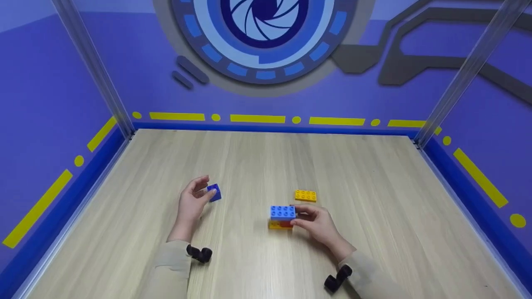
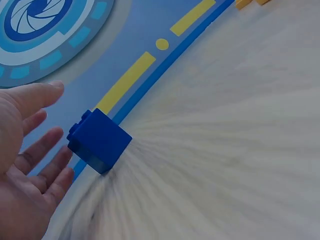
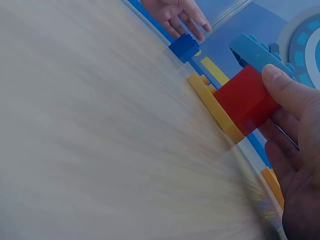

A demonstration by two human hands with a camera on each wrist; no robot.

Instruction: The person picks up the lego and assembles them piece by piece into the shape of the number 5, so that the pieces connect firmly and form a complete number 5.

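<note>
A dark blue toy brick (image 1: 214, 193) stands on the table to the left. My left hand (image 1: 194, 201) is around it with fingers spread; in the left wrist view the thumb (image 2: 42, 95) is apart from the brick, the other fingers just beside it. At the centre, a small stack has a yellow plate (image 3: 212, 107) at the bottom, a red brick (image 3: 245, 100) on it and a light blue plate (image 1: 282, 213) on top. My right hand (image 1: 318, 224) holds the stack's right end, its thumb against the red brick. The far-side fingertips are partly hidden.
A loose yellow eight-stud plate (image 1: 305, 195) lies behind the right hand. The wooden tabletop (image 1: 249, 166) is bounded by purple-blue walls (image 1: 112, 62) with clear corner posts. Black wrist devices (image 1: 200, 253) sit at both sleeve cuffs.
</note>
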